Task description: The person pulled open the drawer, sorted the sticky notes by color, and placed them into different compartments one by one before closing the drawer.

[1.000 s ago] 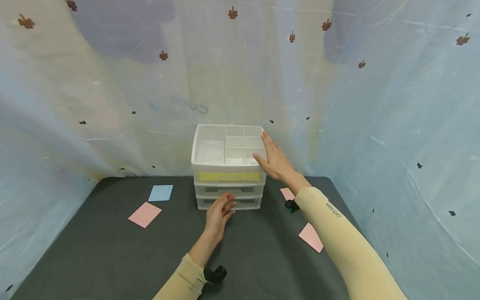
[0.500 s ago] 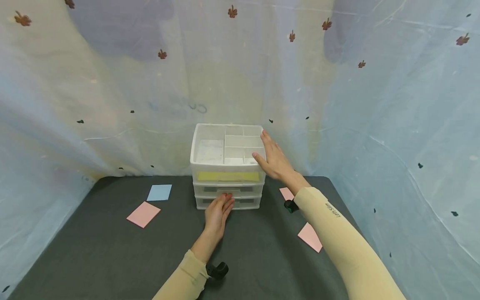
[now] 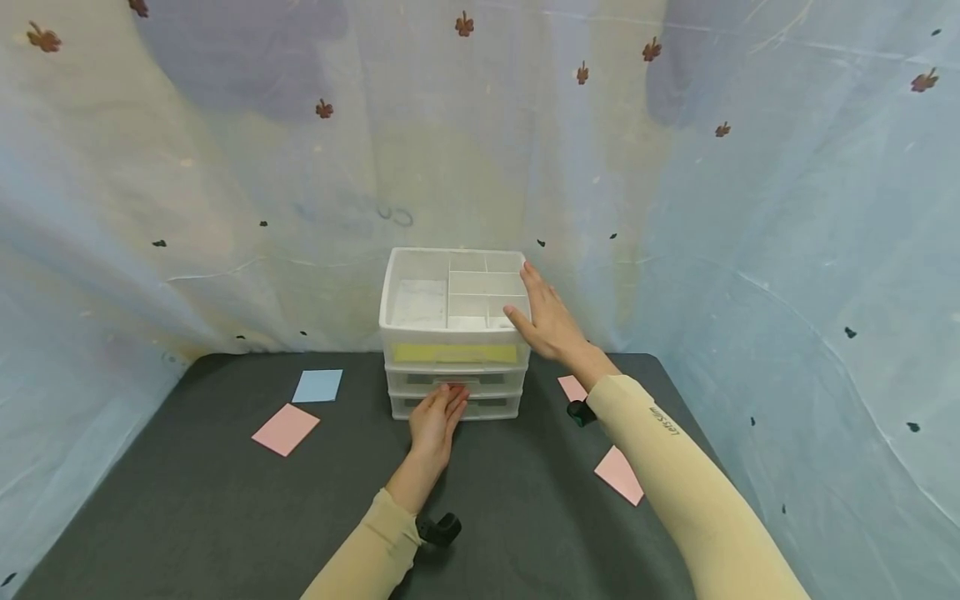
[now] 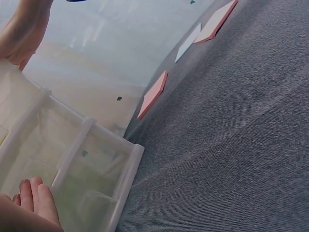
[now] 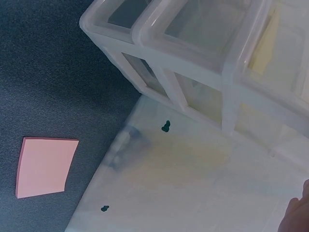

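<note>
A white translucent drawer organizer [image 3: 453, 330] stands at the back of the dark table, its top split into open compartments and three drawers stacked below. My left hand [image 3: 431, 429] reaches the front of the middle drawer. Its fingertips [image 4: 44, 200] are hooked at the drawer handle [image 3: 453, 382] and look reddish through the clear plastic. That drawer appears closed. Against the right top rim of the organizer, my right hand [image 3: 551, 321] rests with straight fingers and the thumb spread over the compartments. Something yellow [image 3: 454, 353] shows through the top drawer's front.
Left of the organizer lie a blue sticky-note pad [image 3: 317, 386] and a pink pad [image 3: 286, 430]. Two more pink pads, one nearer [image 3: 620, 476] and one farther [image 3: 572, 387], lie by my right forearm. A patterned cloth wall [image 3: 300, 167] hangs behind and at both sides.
My left fingers have closed in from just in front of the drawers to the middle drawer's handle. The right hand stays at the rim.
</note>
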Tool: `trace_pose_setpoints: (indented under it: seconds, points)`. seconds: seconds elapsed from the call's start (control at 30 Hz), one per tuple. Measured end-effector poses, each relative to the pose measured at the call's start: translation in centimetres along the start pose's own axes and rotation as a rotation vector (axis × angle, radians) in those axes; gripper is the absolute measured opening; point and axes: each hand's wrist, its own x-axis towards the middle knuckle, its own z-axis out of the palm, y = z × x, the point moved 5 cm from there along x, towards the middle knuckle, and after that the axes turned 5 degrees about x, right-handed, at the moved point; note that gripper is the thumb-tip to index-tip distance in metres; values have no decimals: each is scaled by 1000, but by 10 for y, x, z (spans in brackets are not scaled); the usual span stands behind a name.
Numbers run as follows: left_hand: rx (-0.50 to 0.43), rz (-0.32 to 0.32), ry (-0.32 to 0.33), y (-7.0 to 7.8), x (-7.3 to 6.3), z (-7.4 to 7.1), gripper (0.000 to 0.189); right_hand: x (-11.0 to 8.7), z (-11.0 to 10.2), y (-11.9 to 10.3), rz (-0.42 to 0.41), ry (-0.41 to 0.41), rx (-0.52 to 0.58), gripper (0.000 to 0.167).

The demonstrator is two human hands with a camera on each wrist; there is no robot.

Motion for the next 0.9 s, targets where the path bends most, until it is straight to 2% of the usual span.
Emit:
trace_pose_setpoints:
  seconds: [0.57, 0.9]
  points:
    - [-17, -12, 25, 2, -1, 1, 40, 0, 1, -1, -1, -1, -3, 80]
    - [-4, -21, 5, -1, -4, 0, 41, -1, -1, -3, 3, 1, 0, 79]
